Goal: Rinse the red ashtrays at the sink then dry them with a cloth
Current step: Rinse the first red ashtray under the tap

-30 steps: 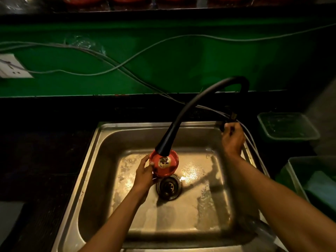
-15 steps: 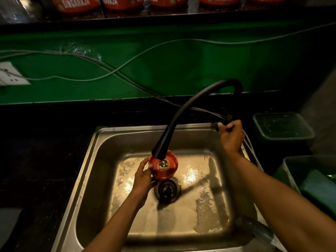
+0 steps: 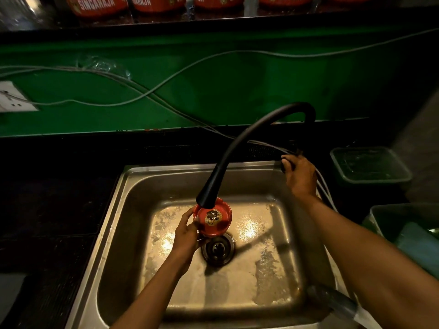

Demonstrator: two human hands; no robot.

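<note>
My left hand (image 3: 186,233) grips a red ashtray (image 3: 213,218) with a gold emblem inside, tilted toward me under the black spout of the curved faucet (image 3: 240,148), just above the drain (image 3: 218,250) of the steel sink (image 3: 114,210). At the sink's back right corner my right hand (image 3: 298,175) curls around the dark faucet handle, which it mostly hides. Whether water runs is unclear. Several more red ashtrays (image 3: 97,5) marked SINGARAJA line the shelf at the top.
Grey cables (image 3: 147,91) hang across the green wall and run behind the faucet. A wall socket (image 3: 11,98) sits at the left. Two green plastic tubs, one (image 3: 370,166) behind the other (image 3: 403,229), stand right of the sink. Dark countertop surrounds the basin.
The view has tipped downward a little. My right hand has shifted slightly on the faucet handle. The ashtray stays under the spout in my left hand.
</note>
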